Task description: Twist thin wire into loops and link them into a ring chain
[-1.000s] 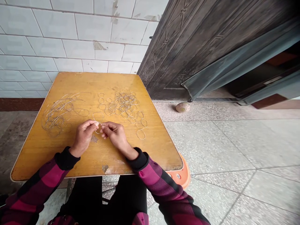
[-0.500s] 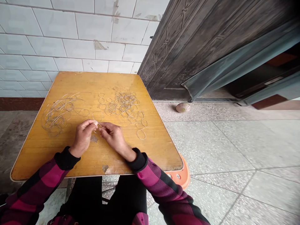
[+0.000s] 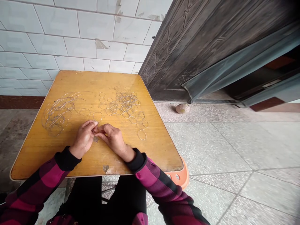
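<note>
My left hand (image 3: pixel 83 138) and my right hand (image 3: pixel 112 139) meet fingertip to fingertip over the yellow wooden table (image 3: pixel 77 156), both pinched on one thin wire piece (image 3: pixel 97 120) that loops up just beyond the fingers. A tangle of long loose wires (image 3: pixel 58 114) lies to the left of my hands. A cluster of several small closed wire loops (image 3: pixel 123 104) lies beyond and to the right. One single loop (image 3: pixel 142 134) rests apart, right of my right hand.
A white tiled wall (image 3: pixel 70 34) stands behind the table. A dark carved door (image 3: pixel 211 47) leans open on the right. An orange plastic stool (image 3: pixel 180 176) pokes out under the table's near right corner. A small round object (image 3: pixel 182 108) lies on the floor by the door.
My right hand has slid left, closing up against the left hand's fingertips. The wire between them has been drawn in shorter.
</note>
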`<move>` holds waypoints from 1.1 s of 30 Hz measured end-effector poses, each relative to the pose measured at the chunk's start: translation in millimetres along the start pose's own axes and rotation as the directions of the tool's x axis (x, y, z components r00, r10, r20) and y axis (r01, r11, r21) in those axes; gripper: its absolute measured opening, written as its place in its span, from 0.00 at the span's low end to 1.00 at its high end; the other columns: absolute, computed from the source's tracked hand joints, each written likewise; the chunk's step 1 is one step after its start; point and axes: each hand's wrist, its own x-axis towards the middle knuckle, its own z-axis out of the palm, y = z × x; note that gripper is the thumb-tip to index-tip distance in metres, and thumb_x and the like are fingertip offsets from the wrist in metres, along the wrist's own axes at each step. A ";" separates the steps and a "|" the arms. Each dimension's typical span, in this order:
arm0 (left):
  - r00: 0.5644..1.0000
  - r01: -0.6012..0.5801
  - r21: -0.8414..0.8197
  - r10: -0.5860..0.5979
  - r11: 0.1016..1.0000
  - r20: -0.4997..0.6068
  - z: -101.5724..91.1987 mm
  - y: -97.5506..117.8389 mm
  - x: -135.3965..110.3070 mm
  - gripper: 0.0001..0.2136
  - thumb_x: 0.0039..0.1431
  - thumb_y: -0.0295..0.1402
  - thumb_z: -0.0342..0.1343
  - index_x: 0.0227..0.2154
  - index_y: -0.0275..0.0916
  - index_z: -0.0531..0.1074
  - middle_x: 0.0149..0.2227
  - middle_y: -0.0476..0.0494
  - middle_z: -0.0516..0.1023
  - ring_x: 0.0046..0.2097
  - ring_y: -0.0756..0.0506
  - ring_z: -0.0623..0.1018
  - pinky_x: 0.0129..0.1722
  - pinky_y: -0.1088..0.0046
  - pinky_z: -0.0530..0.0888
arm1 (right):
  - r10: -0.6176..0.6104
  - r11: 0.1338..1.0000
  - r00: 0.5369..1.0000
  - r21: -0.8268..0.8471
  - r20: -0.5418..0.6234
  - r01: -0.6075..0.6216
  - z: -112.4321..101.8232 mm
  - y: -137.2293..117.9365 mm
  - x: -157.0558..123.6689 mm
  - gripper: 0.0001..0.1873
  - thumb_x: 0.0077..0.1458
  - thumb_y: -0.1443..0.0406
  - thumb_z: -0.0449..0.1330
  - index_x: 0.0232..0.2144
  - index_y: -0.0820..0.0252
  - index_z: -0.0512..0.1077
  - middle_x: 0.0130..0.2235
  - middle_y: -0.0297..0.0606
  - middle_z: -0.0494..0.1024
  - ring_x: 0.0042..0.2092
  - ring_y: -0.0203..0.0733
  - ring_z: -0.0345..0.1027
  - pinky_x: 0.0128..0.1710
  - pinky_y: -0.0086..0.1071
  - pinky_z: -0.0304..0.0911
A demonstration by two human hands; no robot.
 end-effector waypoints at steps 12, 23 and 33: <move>0.996 -0.073 0.036 0.074 0.997 -0.046 3.8 -4.2 -2.4 0.09 0.43 0.30 0.63 0.17 0.36 0.68 0.19 0.53 0.65 0.24 0.54 0.65 0.23 0.78 0.62 | 0.013 1.000 0.998 -0.023 -0.054 -0.014 2.9 0.6 0.1 0.14 0.59 0.54 0.57 0.34 0.59 0.70 0.34 0.39 0.79 0.34 0.37 0.74 0.33 0.29 0.69; 0.992 -0.116 0.125 0.122 0.985 -0.042 1.9 -3.5 -2.4 0.06 0.43 0.32 0.62 0.19 0.37 0.71 0.20 0.52 0.66 0.25 0.53 0.64 0.25 0.76 0.61 | 0.104 0.992 0.994 0.073 -0.019 -0.102 -16.5 -4.9 6.9 0.17 0.54 0.52 0.62 0.35 0.59 0.71 0.34 0.39 0.78 0.35 0.38 0.72 0.35 0.31 0.66; 0.983 -0.118 0.493 0.032 0.862 0.180 -1.0 -16.0 -13.2 0.07 0.49 0.33 0.58 0.19 0.38 0.71 0.20 0.52 0.67 0.25 0.52 0.63 0.27 0.73 0.60 | 0.366 0.673 0.901 0.602 0.234 -0.430 -36.0 17.6 24.1 0.18 0.43 0.57 0.69 0.34 0.60 0.72 0.30 0.32 0.75 0.31 0.33 0.69 0.32 0.29 0.66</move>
